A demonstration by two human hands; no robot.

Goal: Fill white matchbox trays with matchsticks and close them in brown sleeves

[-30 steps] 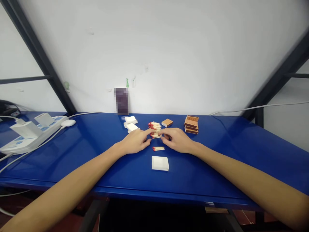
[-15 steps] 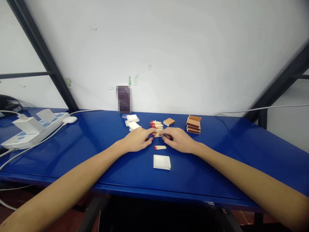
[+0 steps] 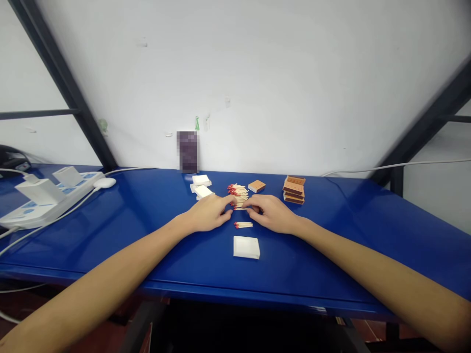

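I log one white matchbox tray [image 3: 246,247] nearest the blue table's [image 3: 331,245] front edge, inside unresolved; white trays [image 3: 200,180] left, stacked brown sleeves [image 3: 293,188] right, one brown matchbox [image 3: 256,186] beside the uncountable match heap [image 3: 240,189]. Small match row [image 3: 244,225] lies nearer. Left hand [image 3: 209,213], right hand [image 3: 273,214] at heap, thumbs and forefingers apart. Tabletop extends widely rightward.

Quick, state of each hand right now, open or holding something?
Left hand: open, at the match pile, no grip visible.
Right hand: thumb and forefinger apart, also at the pile.
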